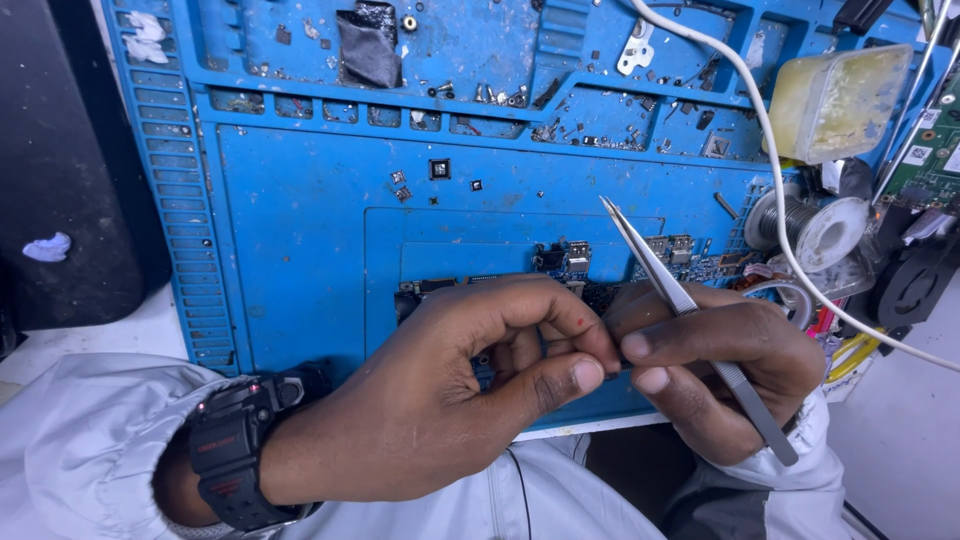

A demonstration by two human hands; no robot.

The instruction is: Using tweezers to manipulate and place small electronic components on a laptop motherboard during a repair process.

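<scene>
Low over the blue work mat (300, 230), both hands meet fingertip to fingertip above a dark circuit board (570, 265) that lies on the mat and is mostly hidden beneath them. Left hand (450, 390), with a black watch (235, 450) at the wrist, is curled, thumb and forefinger pressed together; what they pinch is too small to tell. Right hand (715, 375) is closed around metal tweezers (680, 300), tips pointing up and away. A solder spool (810, 225) sits near the right hand, a white cable (770, 170) crossing over it.

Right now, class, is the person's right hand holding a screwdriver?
No: the right hand holds slim metal tweezers, their points raised above the blue work mat.
</scene>
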